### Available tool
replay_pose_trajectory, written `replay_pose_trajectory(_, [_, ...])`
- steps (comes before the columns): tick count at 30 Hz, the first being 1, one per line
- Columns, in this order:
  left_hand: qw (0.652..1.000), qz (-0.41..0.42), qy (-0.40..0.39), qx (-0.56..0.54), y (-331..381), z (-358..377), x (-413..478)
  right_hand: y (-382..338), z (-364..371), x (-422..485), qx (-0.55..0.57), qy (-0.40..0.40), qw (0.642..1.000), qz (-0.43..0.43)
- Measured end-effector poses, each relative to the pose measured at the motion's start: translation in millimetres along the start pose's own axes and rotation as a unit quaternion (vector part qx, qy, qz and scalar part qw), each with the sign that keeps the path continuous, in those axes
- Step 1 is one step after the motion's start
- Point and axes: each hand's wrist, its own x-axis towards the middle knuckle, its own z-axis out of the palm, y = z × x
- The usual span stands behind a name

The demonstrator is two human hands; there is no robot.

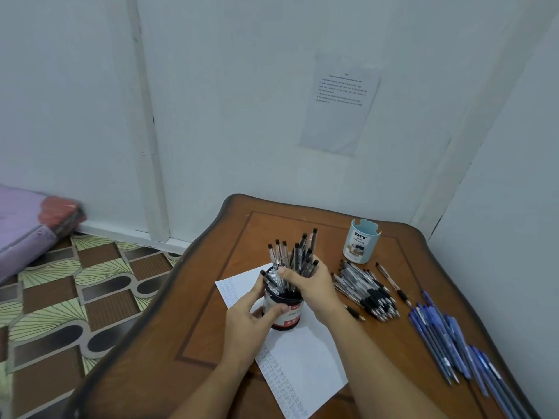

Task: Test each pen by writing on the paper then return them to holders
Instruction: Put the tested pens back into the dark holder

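Crowding table (211, 297): loose pens (366, 290) (black, blue)

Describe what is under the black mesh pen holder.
The black mesh pen holder with the red-and-white label stands on the white paper sheet, which lies on the brown wooden table. Any writing directly beneath the holder is covered.

1 head camera is looking forward and down, close over the worktop (211, 313), facing the wall (242, 101).

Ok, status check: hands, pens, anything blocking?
Left hand steadying black holder on paper. Right hand bunching black pens in it. Loose pen piles lie right, clear of work.
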Motion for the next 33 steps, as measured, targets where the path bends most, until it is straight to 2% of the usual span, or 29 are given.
replay_pose_trajectory(4, [0.999, 0.04, 0.015, 0.028, 2, 0, -2, -9, -7, 3, -0.027, -0.076, 0.996, 0.044])
replay_pose_trajectory(8, [0.998, 0.039, 0.039, 0.014, 3, 0, -4, -13, -16, 3, -0.025, -0.133, 0.985, 0.106])
replay_pose_trajectory(15, [0.999, 0.046, 0.014, 0.013, 7, 0, -6, -16, -19, -6, -0.111, -0.171, 0.975, 0.089])
replay_pose_trajectory(19, [0.998, 0.049, 0.02, 0.043, 5, -1, -4, -9, -21, 1, -0.11, -0.163, 0.975, 0.1])
replay_pose_trajectory(25, [0.998, 0.051, 0.01, 0.037, 5, 0, -3, -10, -21, 8, 0.0, -0.098, 0.995, 0.022])
replay_pose_trajectory(28, [0.998, 0.042, 0.01, 0.039, 3, -1, -3, -10, -17, 13, -0.051, -0.106, 0.993, 0.012])
replay_pose_trajectory(33, [0.999, 0.036, 0.0, 0.03, 5, -1, -2, -10, -6, 12, -0.043, -0.096, 0.994, 0.01])
